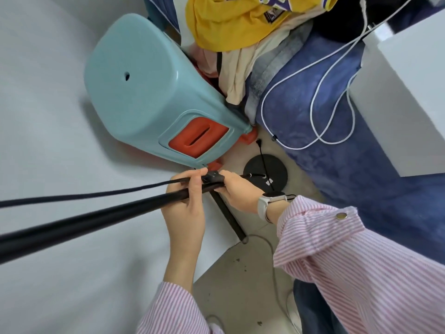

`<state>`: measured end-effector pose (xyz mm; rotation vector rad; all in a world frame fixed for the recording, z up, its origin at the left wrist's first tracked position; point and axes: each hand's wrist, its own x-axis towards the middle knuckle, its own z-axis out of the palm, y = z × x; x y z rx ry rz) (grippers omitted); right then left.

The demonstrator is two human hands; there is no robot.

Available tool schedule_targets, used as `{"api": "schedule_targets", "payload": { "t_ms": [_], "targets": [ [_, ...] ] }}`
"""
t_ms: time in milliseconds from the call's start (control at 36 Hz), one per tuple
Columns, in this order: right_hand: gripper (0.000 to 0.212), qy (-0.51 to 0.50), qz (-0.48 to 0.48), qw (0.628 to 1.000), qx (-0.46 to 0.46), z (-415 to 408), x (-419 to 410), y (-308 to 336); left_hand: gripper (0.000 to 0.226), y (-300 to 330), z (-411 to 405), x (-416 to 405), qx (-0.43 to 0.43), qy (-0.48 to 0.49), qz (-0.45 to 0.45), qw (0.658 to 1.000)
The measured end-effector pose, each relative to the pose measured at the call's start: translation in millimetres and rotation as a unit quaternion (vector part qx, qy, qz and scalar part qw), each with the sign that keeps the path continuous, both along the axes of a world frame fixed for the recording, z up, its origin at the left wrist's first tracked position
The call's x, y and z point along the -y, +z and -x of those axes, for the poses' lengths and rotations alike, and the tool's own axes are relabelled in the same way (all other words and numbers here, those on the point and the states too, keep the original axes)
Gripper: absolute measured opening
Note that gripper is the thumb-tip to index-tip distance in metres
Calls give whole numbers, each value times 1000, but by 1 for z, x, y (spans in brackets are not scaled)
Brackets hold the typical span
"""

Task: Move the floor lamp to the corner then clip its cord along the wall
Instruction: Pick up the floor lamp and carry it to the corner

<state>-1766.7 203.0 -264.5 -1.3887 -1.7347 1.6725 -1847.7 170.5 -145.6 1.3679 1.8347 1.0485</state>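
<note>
The floor lamp's black pole (79, 219) runs from the lower left toward its round black base (277, 171) on the floor near the wall corner. My left hand (185, 206) is wrapped around the pole, its fingertips touching the black cord (96, 195) that runs beside the pole. My right hand (237, 191), with a watch on the wrist, pinches a small black clip or switch (213, 176) on the cord, just above the pole. A thin cord (273, 251) trails across the floor below.
A light blue plastic stool (149, 92) leans against the white wall (48, 116) just above my hands. Clothes (231, 22) are heaped on a blue bed (337, 145) with a white cable (320, 109). A white box (409, 92) stands at right.
</note>
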Motion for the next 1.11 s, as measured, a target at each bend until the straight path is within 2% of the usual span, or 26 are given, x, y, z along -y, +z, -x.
{"api": "schedule_targets", "payload": {
  "t_ms": [167, 306, 417, 500, 611, 778, 861, 889, 944, 1028, 1111],
  "targets": [
    [23, 17, -18, 999, 21, 1, 2, 0, 19, 1, 5, -1, -45, 16, -6, 999],
    [16, 51, -51, 996, 51, -3, 14, 4, 23, 8, 9, 11, -67, 50, 4, 997],
    [17, 31, -77, 996, 41, -5, 28, 14, 29, 20, 9, 16, -68, 61, 6, 996],
    [17, -4, -102, 994, 28, -11, 43, 18, 30, 32, 7, 24, -65, 43, 8, 997],
    [11, -81, -77, 993, -45, -22, 70, 27, 22, 46, 4, 38, -92, 1, 2, 996],
    [11, -177, -77, 975, -107, -37, 112, 46, 17, 77, -12, 59, -100, -84, -46, 990],
    [7, -189, -75, 974, -102, -44, 135, 61, 18, 94, -18, 72, -92, -106, -47, 989],
    [10, -181, -73, 976, -95, -49, 142, 64, 18, 99, -21, 77, -87, -112, -47, 989],
    [2, -151, -47, 985, -69, -61, 158, 65, 22, 111, -27, 85, -87, -125, -61, 986],
    [18, -146, -32, 988, -22, -78, 180, 67, 25, 130, -41, 96, -87, -146, -82, 982],
    [19, -171, -49, 984, -10, -83, 199, 82, 25, 150, -55, 106, -85, -177, -79, 977]
  ]
}}
